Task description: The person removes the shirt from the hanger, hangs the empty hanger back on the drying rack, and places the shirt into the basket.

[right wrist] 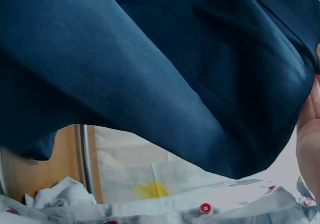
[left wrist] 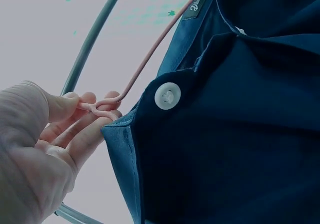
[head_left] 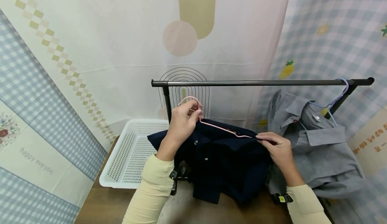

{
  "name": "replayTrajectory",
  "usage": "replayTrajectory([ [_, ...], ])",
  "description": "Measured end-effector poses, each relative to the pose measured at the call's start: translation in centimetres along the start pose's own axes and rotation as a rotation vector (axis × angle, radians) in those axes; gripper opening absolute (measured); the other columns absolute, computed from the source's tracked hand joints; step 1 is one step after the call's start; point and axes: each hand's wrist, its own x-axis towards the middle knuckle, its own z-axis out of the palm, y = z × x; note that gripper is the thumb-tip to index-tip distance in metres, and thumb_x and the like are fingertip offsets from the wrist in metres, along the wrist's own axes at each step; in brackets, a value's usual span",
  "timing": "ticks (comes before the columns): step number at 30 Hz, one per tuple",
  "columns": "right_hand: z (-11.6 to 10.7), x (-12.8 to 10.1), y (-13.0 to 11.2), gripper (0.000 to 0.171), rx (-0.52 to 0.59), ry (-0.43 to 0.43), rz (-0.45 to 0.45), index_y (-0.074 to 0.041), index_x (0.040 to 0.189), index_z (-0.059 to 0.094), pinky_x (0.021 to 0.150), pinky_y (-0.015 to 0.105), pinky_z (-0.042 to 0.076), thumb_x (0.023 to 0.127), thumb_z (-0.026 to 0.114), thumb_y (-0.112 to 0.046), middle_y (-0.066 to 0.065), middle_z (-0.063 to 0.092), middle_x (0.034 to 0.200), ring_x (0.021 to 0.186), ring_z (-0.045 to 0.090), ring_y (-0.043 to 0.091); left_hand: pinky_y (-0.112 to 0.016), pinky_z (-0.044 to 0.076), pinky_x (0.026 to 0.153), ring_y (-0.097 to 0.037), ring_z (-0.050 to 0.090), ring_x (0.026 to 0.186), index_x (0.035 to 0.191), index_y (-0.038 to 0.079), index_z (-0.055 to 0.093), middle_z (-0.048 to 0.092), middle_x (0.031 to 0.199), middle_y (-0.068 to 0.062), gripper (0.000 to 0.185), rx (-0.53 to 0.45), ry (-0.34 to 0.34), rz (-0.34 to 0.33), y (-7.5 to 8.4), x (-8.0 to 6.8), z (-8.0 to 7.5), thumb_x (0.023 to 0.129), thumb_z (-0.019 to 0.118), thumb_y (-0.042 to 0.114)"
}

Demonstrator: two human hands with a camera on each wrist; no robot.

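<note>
Now, under the dark rail (head_left: 260, 82) the navy shirt (head_left: 220, 163) sags in soft folds between both hands, above the wooden table (head_left: 102, 207); it looks light and limp, likely to slump wherever it isn't held, so the shoulder seams and collar seem the sensible places to take it. Beside it on the right, the grey shirt (head_left: 320, 150) already hangs from a pale blue hanger (head_left: 340, 92) on the rail. Left of the navy cloth sits the white basket (head_left: 127, 156), perforated, and nothing shows inside it. On to the pink hanger (head_left: 211, 124): thin, stiff wire, probably a bit slick, threaded into the navy shirt's neck. The left hand (head_left: 182, 119) pinches it at the base of the hook, fingers (left wrist: 85, 114) curled round the wire. The right hand (head_left: 279, 150) grips the shirt's shoulder at the hanger's far tip. A white button (left wrist: 167, 95) shows near the collar.
</note>
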Motion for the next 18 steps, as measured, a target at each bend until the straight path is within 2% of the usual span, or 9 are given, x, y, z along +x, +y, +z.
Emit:
replayTrajectory([
  [9, -0.2, -0.3, 0.4, 0.015, 0.035, 0.022, 0.063, 0.019, 0.098, 0.073, 0.088, 0.014, 0.055, 0.086, 0.065, 0.024, -0.013, 0.076, 0.106, 0.104, 0.071, 0.003, -0.024, 0.061, 0.068, -0.023, 0.077, 0.078, 0.100, -0.004, 0.070, 0.074, 0.089, -0.016, 0.005, 0.041, 0.035, -0.003, 0.0, 0.2, -0.1, 0.096, 0.069, -0.003],
  [13, -0.2, -0.6, 0.7, 0.016, 0.086, 0.030, 0.087, 0.019, 0.099, 0.074, 0.086, 0.016, 0.057, 0.088, 0.064, 0.023, -0.011, 0.077, 0.105, 0.103, 0.072, 0.004, -0.023, 0.061, 0.068, -0.023, 0.077, 0.077, 0.100, -0.005, 0.069, 0.073, 0.089, -0.017, 0.004, 0.026, 0.040, -0.009, 0.0, 0.2, 0.0, 0.096, 0.069, -0.004],
  [18, -0.2, -1.2, 1.0, 0.017, 0.072, 0.059, 0.118, 0.017, 0.101, 0.075, 0.085, 0.017, 0.058, 0.088, 0.065, 0.022, -0.012, 0.078, 0.104, 0.102, 0.072, 0.004, -0.022, 0.061, 0.067, -0.024, 0.077, 0.076, 0.099, -0.005, 0.069, 0.073, 0.089, -0.017, 0.004, 0.002, 0.046, -0.016, -0.1, 0.1, 0.2, 0.095, 0.069, -0.005],
])
